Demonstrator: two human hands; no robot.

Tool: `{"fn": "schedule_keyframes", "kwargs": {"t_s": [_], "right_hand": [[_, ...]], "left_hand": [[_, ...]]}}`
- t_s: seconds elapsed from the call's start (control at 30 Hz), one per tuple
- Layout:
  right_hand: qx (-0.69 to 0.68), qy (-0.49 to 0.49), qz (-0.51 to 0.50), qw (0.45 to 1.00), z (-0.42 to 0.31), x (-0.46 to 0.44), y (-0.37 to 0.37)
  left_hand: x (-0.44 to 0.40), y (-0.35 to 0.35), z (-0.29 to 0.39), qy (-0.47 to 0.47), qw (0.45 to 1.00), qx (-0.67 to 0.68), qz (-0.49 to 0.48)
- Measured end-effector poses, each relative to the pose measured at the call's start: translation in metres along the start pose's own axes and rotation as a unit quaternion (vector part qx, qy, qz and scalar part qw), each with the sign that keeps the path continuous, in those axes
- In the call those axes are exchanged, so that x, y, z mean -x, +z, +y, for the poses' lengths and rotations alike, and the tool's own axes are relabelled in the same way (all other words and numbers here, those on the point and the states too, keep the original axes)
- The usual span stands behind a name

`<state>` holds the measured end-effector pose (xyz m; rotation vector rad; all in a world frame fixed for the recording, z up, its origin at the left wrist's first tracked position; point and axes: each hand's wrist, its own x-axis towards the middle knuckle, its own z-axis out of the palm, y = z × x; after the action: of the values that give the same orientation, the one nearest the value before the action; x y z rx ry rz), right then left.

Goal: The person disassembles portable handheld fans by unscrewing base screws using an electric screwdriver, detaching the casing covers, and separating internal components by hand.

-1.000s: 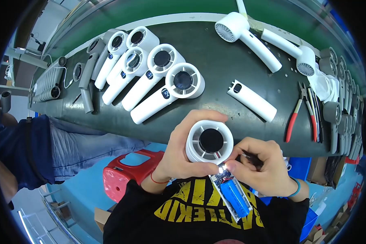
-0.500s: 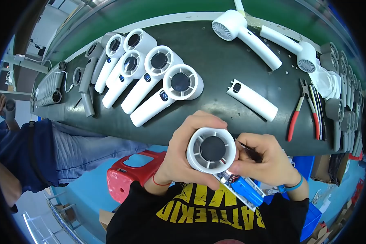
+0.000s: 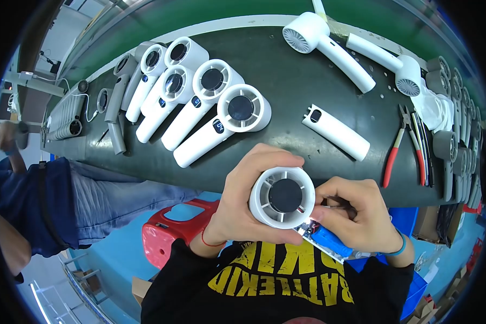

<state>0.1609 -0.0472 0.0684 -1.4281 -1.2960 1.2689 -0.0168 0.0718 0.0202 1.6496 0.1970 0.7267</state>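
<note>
My left hand is closed round the round head of a white handheld fan, whose dark centre disc faces up. Below the head, the fan's handle lies open, showing a blue battery cell, wires and a bit of circuit board. At the joint of head and handle, my right hand is pinched closed, with a dark slim tool mostly hidden among its fingers. A loose white handle shell with a small dark window lies on the table ahead.
Several white fans stand grouped at the left, some with lit displays. Red-handled pliers and thin rods lie right, beside a white cloth. Two white fans lie at the back. A red stool and another person's leg are at left.
The right hand has turned, and its dark tool shows less. The open handle has swung up slightly to the right. At far left, the other person's hand has moved.
</note>
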Motion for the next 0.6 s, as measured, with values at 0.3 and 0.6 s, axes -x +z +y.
{"fn": "schedule_keyframes", "kwargs": {"t_s": [0.3,0.6], "right_hand": [[-0.2,0.104,-0.033,0.974,0.005,-0.011,0.005],[-0.258,0.09,-0.063,0.96,0.01,-0.014,0.008]], "left_hand": [[0.007,-0.005,-0.012,-0.024,0.997,0.077,0.007],[0.007,-0.001,-0.017,-0.036,0.977,0.205,0.041]]}}
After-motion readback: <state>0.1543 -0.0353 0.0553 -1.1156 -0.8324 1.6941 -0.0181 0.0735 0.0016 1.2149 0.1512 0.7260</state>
